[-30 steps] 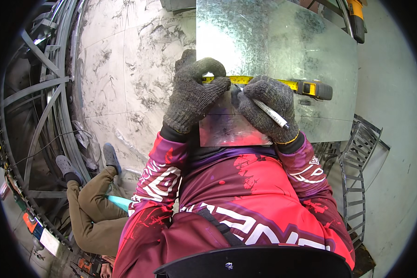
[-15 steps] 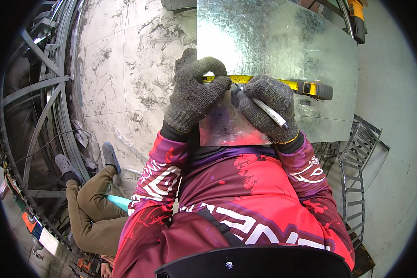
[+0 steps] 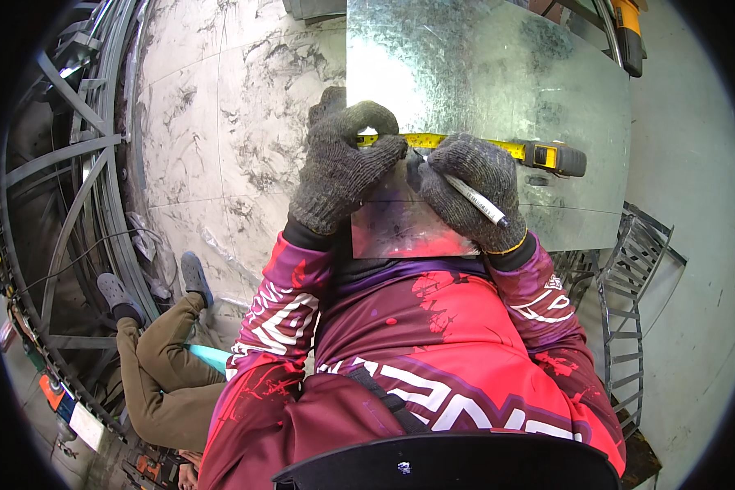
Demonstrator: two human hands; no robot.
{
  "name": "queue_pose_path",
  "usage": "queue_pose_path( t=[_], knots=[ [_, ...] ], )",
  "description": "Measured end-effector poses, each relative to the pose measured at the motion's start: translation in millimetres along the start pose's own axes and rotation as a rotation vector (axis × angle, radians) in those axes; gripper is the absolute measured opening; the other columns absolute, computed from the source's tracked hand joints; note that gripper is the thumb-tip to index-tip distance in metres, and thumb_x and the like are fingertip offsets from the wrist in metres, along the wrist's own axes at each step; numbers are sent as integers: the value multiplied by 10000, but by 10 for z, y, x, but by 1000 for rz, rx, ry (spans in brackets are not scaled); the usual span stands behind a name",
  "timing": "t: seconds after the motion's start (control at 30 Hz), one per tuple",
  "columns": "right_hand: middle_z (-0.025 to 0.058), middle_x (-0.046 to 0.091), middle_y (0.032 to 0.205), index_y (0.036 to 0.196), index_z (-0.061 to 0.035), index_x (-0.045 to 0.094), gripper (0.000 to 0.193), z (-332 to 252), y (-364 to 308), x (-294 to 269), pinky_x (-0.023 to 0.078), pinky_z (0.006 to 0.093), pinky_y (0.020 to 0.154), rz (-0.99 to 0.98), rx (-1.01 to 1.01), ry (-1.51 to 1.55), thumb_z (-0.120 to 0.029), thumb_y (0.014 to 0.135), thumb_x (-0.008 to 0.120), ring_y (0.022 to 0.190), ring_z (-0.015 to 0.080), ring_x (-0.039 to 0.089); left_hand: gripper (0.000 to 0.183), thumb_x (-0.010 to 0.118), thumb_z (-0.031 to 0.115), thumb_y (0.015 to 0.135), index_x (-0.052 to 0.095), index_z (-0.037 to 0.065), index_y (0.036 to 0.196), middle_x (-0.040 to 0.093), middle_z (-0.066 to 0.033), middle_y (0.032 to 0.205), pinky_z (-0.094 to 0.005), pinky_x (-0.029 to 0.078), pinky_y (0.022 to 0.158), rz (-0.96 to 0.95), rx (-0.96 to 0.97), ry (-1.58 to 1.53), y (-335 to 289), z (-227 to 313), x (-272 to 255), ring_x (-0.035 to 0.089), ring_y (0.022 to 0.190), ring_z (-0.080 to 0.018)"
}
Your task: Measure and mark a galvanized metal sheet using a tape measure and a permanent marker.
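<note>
A shiny sheet of metal lies before me, with a yellow tape measure stretched across it from right to left. My left hand, in a dark grey knitted glove, pinches the blade's end at the sheet's left edge. The gloved right hand grips a white marker pen with a dark end. Its tip points to the sheet just below the blade, between the two hands; whether it touches the metal I cannot tell. The tape's black and yellow case rests on the sheet, apart from both hands.
Long metal strips and curved frames stand along the left. A person's legs in brown trousers show at lower left. A ladder-like metal frame is at right. At top right is a yellow and black tool.
The right hand and the marker have shifted very slightly beside the tape blade. My left hand keeps its hold on the tape's end.
</note>
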State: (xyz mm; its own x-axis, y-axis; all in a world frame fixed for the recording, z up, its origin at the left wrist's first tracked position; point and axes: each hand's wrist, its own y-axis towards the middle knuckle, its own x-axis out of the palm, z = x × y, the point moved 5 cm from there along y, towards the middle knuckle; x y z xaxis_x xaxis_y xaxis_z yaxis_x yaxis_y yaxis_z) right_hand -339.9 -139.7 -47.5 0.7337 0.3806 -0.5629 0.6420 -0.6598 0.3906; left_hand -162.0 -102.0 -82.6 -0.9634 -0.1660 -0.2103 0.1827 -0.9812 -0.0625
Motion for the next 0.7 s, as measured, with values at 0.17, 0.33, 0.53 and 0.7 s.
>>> queue_pose_path(
  t=[0.17, 0.33, 0.53, 0.7],
  knots=[
    [103, 629, 787, 878, -85, 668, 142, 37, -8, 7, 518, 414, 634, 21, 63, 57, -78, 785, 775, 689, 309, 645, 81, 738, 80, 856, 684, 37, 899, 675, -47, 824, -307, 540, 704, 5, 39, 26, 7, 53, -3, 649, 761, -129],
    [102, 633, 793, 879, -84, 666, 146, 27, -6, 8, 520, 413, 636, 15, 18, 49, -71, 783, 776, 692, 310, 647, 76, 737, 76, 853, 683, 34, 886, 678, -61, 825, -314, 535, 710, 9, 12, -18, 7, 5, 8, 651, 762, -139],
    [105, 641, 799, 883, -81, 665, 155, 37, -30, 13, 524, 410, 640, 12, 41, 23, -64, 780, 780, 694, 314, 652, 98, 758, 107, 811, 685, 58, 855, 653, -78, 833, -357, 527, 734, 41, 69, 118, 30, -57, -15, 638, 844, -217],
    [107, 648, 805, 886, -82, 668, 157, 36, -34, 2, 528, 409, 644, 20, 36, 41, -65, 781, 783, 700, 315, 658, 88, 752, 97, 823, 681, 57, 858, 664, -68, 824, -340, 525, 713, 24, 25, 76, 15, -42, -18, 646, 805, -187]
  ],
)
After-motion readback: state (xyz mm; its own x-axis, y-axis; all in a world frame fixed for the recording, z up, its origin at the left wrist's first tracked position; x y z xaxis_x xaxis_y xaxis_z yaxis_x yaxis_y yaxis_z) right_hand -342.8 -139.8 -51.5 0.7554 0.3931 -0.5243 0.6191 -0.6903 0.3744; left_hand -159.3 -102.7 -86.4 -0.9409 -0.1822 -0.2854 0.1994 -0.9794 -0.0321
